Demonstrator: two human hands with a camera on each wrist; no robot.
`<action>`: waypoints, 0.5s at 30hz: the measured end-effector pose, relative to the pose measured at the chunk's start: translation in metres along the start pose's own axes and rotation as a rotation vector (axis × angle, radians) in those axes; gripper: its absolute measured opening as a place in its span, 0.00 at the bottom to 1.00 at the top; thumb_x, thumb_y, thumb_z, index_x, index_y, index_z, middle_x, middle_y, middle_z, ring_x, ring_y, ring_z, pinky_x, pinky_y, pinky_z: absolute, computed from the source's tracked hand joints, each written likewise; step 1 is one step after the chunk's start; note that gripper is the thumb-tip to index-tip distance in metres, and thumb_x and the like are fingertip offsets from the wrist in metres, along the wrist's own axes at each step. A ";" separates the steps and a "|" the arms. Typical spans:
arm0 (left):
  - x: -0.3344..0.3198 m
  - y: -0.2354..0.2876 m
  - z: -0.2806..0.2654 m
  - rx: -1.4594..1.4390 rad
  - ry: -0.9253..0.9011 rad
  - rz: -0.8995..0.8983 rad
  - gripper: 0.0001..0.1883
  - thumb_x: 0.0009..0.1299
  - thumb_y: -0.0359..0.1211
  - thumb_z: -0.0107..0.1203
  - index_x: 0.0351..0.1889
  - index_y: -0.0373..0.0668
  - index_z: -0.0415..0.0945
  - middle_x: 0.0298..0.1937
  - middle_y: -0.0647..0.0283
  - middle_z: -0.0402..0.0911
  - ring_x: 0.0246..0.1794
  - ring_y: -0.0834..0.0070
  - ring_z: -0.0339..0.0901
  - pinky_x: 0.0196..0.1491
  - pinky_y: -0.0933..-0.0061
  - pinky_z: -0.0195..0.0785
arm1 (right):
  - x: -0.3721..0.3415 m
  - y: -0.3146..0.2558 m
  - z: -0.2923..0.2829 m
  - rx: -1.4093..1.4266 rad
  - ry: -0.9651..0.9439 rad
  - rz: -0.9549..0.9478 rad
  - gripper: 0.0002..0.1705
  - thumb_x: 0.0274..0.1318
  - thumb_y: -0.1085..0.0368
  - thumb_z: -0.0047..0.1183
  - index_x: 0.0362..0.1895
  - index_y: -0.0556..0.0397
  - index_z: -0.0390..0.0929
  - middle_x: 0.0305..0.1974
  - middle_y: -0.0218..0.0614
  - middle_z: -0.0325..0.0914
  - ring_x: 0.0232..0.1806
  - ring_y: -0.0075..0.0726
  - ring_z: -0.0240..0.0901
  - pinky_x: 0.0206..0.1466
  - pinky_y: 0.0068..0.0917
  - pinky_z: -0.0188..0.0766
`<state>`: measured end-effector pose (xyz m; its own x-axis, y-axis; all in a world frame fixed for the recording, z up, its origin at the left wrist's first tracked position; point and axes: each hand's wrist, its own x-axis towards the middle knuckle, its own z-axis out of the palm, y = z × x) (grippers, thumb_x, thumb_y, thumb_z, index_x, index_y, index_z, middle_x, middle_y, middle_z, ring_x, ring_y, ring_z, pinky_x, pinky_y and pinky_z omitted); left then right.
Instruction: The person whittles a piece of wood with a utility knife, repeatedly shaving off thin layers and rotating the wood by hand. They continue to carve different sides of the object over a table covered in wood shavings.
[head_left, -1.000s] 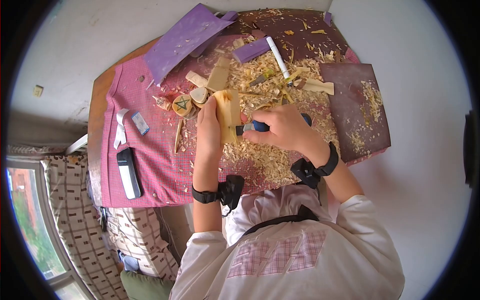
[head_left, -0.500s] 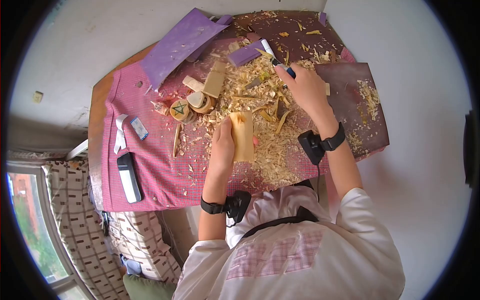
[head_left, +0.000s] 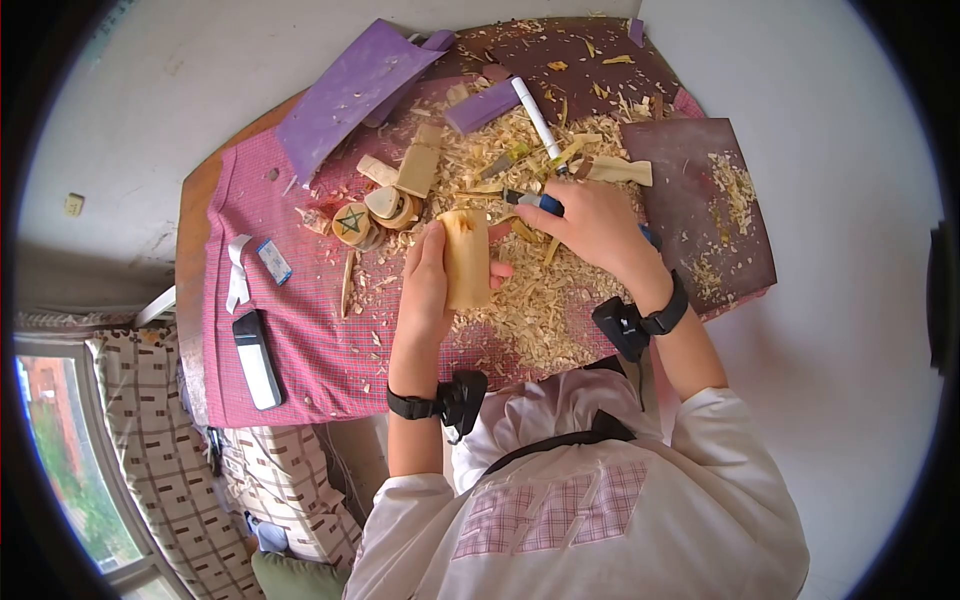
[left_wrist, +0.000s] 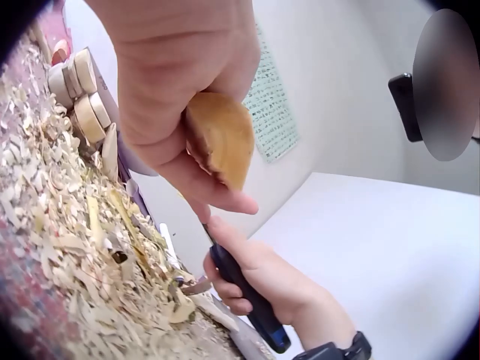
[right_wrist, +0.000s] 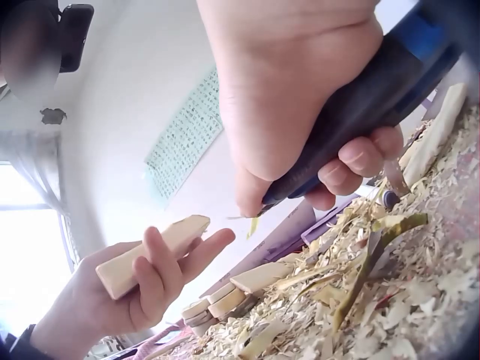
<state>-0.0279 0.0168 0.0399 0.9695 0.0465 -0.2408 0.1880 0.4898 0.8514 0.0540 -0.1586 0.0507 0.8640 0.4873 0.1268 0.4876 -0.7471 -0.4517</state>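
My left hand (head_left: 427, 275) holds a pale wooden block (head_left: 466, 260), with the thumb along its near side and fingers behind it. The block has a brown knot close to its top end, and in the left wrist view its end (left_wrist: 229, 139) looks rounded. My right hand (head_left: 597, 225) grips a knife (left_wrist: 259, 311) by its thick black and blue handle, fingers wrapped round it. The blade is apart from the block, just up and right of it in the head view. Under both hands lie heaped wood shavings (head_left: 545, 300).
Left of the shavings sit several small wood pieces, one marked with a star (head_left: 352, 223). Behind lie a white marker (head_left: 537, 120) and purple sheets (head_left: 350, 95). A dark board (head_left: 690, 200) is at right, a black-and-white case (head_left: 258, 360) at left on the checked cloth (head_left: 300, 375).
The knife was against the block, then swung up and away to the right over the shavings. Now it has come back near the block, which shifted right and then left again.
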 end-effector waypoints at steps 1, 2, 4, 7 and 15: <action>0.000 0.001 0.001 0.000 0.000 0.000 0.23 0.73 0.42 0.24 0.50 0.32 0.62 0.44 0.41 0.74 0.24 0.65 0.78 0.24 0.74 0.72 | 0.000 0.001 0.003 0.000 0.000 0.000 0.27 0.50 0.42 0.47 0.19 0.55 0.69 0.13 0.44 0.68 0.18 0.51 0.67 0.22 0.41 0.60; 0.000 0.001 0.001 -0.032 -0.028 -0.011 0.23 0.73 0.42 0.24 0.52 0.34 0.61 0.47 0.42 0.72 0.25 0.66 0.78 0.25 0.74 0.72 | -0.001 0.002 0.006 -0.014 -0.006 0.001 0.27 0.50 0.42 0.48 0.19 0.55 0.69 0.13 0.44 0.68 0.18 0.51 0.68 0.23 0.41 0.61; 0.004 -0.001 0.004 -0.062 -0.056 -0.023 0.23 0.73 0.42 0.24 0.54 0.35 0.60 0.51 0.44 0.71 0.26 0.67 0.78 0.26 0.75 0.72 | -0.002 0.002 0.007 -0.026 -0.013 0.003 0.27 0.50 0.42 0.48 0.19 0.55 0.69 0.13 0.44 0.68 0.18 0.50 0.68 0.23 0.41 0.61; 0.013 -0.006 0.010 -0.293 0.030 0.241 0.23 0.73 0.43 0.23 0.62 0.43 0.53 0.60 0.56 0.63 0.33 0.72 0.75 0.30 0.75 0.72 | -0.007 -0.001 0.007 0.002 0.005 -0.027 0.29 0.50 0.41 0.47 0.16 0.54 0.70 0.13 0.43 0.69 0.17 0.48 0.70 0.22 0.40 0.64; 0.010 -0.013 -0.002 -0.188 0.063 0.195 0.23 0.73 0.44 0.23 0.57 0.41 0.58 0.52 0.51 0.71 0.32 0.72 0.74 0.31 0.74 0.71 | -0.015 0.005 0.002 -0.019 -0.030 0.006 0.28 0.49 0.40 0.48 0.16 0.53 0.69 0.12 0.43 0.68 0.17 0.49 0.69 0.21 0.40 0.63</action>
<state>-0.0214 0.0127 0.0259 0.9717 0.2068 -0.1145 -0.0392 0.6187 0.7847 0.0434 -0.1688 0.0444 0.8628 0.4961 0.0973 0.4852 -0.7583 -0.4355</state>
